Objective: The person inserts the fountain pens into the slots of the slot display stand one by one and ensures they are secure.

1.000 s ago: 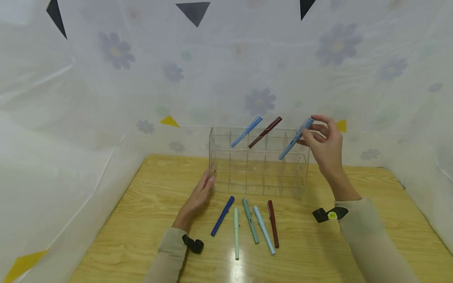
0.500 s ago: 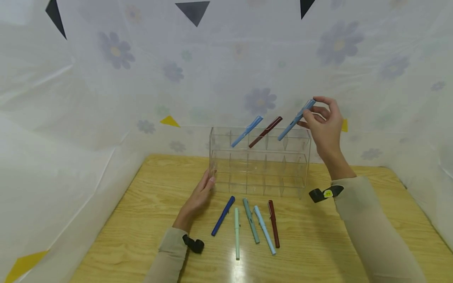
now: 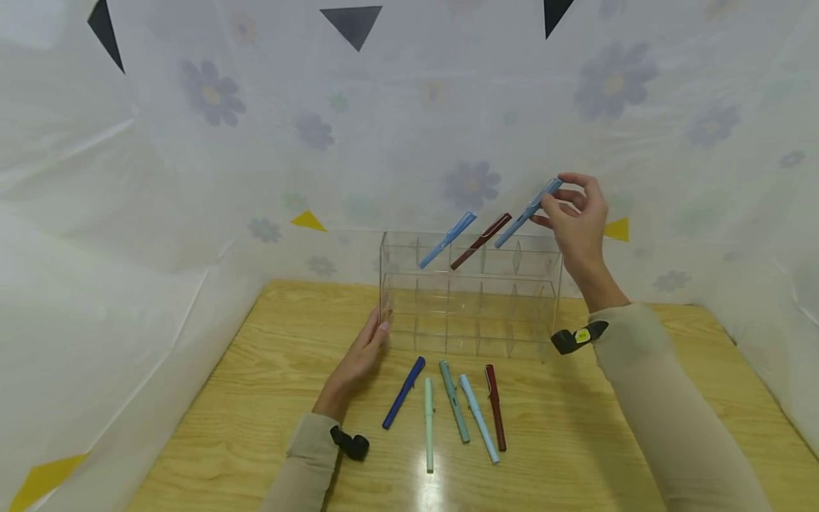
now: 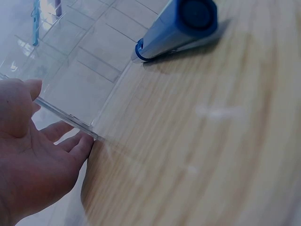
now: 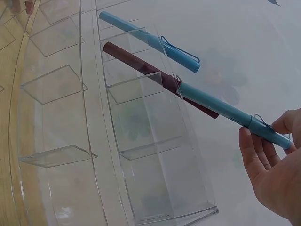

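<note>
A clear tiered pen organizer with divided compartments stands on the table. My left hand holds its left side, thumb at the front edge and fingers along the side wall. My right hand pinches a greyish-blue capped pen near its clip end. This pen slants down to the left, its lower end close over the top row in the head view. A blue pen and a dark red pen lean in that row. In the right wrist view the held pen overlaps the dark red one.
In front of the organizer lie a dark blue pen, a mint green pen, a grey-green pen, a pale blue pen and another dark red pen. A white flowered curtain surrounds the wooden table.
My right hand has lifted the greyish-blue pen from in front of the organizer's right part, then shifted it left toward the leaning dark red pen. The left hand stays in place.
</note>
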`<state>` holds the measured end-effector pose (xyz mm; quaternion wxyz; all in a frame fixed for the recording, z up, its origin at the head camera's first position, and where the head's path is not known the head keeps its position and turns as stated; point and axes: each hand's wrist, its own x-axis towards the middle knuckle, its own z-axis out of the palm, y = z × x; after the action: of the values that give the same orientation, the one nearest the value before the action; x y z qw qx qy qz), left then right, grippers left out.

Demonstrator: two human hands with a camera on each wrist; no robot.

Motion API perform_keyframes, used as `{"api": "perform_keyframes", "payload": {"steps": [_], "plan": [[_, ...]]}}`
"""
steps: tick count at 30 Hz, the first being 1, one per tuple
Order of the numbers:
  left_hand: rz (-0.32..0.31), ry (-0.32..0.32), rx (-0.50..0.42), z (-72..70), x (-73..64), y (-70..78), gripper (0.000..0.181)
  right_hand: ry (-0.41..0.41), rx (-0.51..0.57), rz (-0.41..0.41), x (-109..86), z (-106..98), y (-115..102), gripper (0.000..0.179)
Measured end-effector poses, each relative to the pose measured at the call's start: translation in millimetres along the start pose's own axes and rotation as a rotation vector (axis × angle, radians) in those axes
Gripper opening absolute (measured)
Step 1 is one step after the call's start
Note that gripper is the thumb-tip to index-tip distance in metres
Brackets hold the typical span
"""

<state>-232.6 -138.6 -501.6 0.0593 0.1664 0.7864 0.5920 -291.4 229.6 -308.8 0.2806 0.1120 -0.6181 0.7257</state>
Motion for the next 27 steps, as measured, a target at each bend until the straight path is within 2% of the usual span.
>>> {"api": "perform_keyframes", "payload": {"steps": [13,27], "plan": [[0.003,-0.005,-0.011,0.3,0.2,0.3,0.061,-0.018,-0.003,0.030,-0.3,0,10,0.040],[0.038,-0.003,-0.011,1.9,0.8,0.5,0.059,-0.037,-0.060,0.110,-4.1,0,17,0.033]]}}
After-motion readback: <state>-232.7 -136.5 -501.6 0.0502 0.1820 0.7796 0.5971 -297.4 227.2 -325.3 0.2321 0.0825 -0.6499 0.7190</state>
